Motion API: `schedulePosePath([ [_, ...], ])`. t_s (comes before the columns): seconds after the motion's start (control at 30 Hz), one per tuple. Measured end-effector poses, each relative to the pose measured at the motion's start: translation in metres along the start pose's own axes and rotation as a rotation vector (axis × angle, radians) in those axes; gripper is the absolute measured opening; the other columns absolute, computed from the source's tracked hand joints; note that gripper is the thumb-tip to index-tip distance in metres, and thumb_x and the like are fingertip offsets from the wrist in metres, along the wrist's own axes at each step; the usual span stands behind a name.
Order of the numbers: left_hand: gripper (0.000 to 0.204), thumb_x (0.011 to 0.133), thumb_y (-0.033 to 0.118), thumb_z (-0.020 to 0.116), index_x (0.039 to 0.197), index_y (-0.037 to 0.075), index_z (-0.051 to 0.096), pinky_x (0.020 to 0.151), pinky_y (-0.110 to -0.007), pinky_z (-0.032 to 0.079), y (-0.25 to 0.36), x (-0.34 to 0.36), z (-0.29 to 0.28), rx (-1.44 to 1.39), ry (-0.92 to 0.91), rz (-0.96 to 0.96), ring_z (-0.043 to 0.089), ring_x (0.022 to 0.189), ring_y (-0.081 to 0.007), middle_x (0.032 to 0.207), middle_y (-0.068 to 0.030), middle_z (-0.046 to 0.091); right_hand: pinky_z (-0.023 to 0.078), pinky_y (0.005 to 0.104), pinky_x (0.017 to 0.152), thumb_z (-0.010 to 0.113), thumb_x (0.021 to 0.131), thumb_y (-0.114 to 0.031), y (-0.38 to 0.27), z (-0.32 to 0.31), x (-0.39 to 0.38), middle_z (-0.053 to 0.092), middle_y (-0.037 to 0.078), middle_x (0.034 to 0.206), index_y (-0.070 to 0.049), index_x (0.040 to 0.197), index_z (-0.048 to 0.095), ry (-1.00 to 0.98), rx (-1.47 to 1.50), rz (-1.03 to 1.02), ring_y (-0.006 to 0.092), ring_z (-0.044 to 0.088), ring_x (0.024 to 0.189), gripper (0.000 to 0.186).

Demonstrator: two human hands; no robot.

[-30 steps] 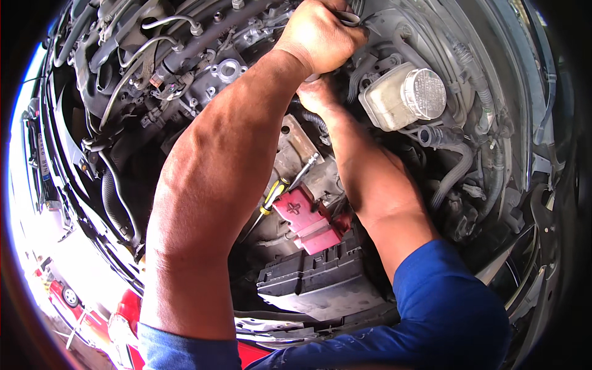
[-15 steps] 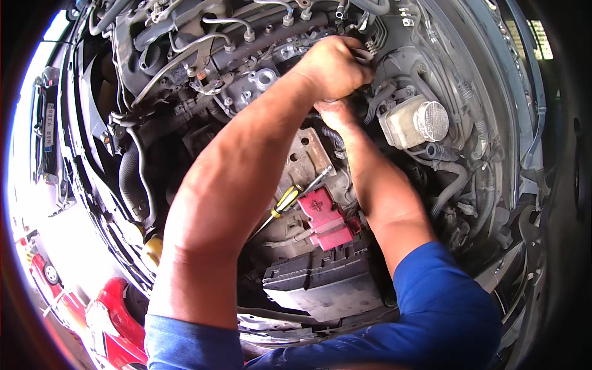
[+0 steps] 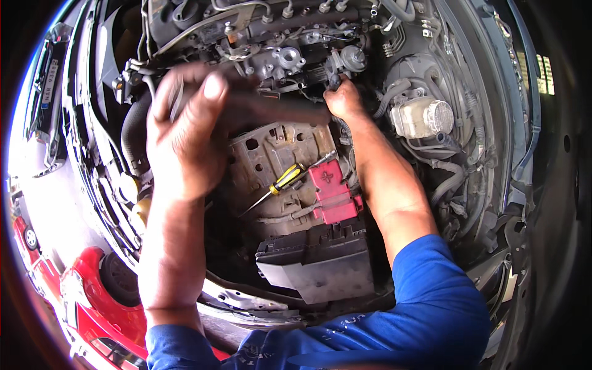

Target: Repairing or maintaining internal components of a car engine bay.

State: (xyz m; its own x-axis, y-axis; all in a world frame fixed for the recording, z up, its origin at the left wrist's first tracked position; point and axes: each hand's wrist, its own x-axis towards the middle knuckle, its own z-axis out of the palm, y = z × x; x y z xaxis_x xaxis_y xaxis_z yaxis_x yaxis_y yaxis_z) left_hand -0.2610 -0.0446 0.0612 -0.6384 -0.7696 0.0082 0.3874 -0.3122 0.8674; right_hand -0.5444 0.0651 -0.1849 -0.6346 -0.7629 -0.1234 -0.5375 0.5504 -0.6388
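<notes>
My left hand [image 3: 188, 139] is raised over the left side of the engine bay, smeared by motion, its thumb up. It is closed on a dark tube-like piece [image 3: 277, 110], also blurred, which reaches right toward my other wrist. My right hand [image 3: 346, 102] is closed near a round metal valve [image 3: 353, 58]. A dark plug-like end [image 3: 334, 81] shows at its fingertips, and a corrugated black cable sleeve [image 3: 341, 127] runs below it. A yellow-and-black screwdriver [image 3: 287, 177] lies on the bare metal battery tray [image 3: 246, 161], beside a red terminal cover [image 3: 333, 191].
A black fuse box [image 3: 314, 262] sits near me. On the right stands a fluid reservoir [image 3: 422, 119] with a round cap, hoses around it. Metal fuel pipes [image 3: 246, 6] cross the far side. Beyond the left edge a red car [image 3: 98, 296] is parked.
My left hand has moved left and nearer, away from my right hand, bringing the dark tube-like piece along. The metal valve is now uncovered. My right hand stays at about the same spot.
</notes>
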Motion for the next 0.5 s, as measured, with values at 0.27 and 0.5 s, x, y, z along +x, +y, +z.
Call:
schedulePosePath([
  [0.27, 0.023, 0.098, 0.033, 0.054, 0.105, 0.011, 0.054, 0.087, -0.053, 0.047, -0.105, -0.081, -0.075, -0.518, 0.7, -0.469, 0.06, 0.102, -0.0277, 0.105, -0.0076, 0.063, 0.045, 0.042, 0.103, 0.066, 0.076, -0.021, -0.098, -0.056, 0.005, 0.061, 0.027, 0.125, 0.0, 0.123, 0.06, -0.274, -0.349, 0.219, 0.0382, 0.057, 0.122, 0.052],
  [0.5, 0.023, 0.099, 0.03, 0.055, 0.113, 0.012, 0.053, 0.093, -0.054, 0.047, -0.145, -0.09, -0.093, -0.359, 0.881, -0.628, 0.058, 0.109, -0.029, 0.116, -0.0097, 0.058, 0.054, 0.0391, 0.086, 0.069, 0.075, -0.017, -0.141, -0.114, -0.026, 0.07, 0.019, 0.095, -0.001, 0.108, 0.063, -0.175, -0.09, -0.046, 0.0345, 0.069, 0.092, 0.037],
])
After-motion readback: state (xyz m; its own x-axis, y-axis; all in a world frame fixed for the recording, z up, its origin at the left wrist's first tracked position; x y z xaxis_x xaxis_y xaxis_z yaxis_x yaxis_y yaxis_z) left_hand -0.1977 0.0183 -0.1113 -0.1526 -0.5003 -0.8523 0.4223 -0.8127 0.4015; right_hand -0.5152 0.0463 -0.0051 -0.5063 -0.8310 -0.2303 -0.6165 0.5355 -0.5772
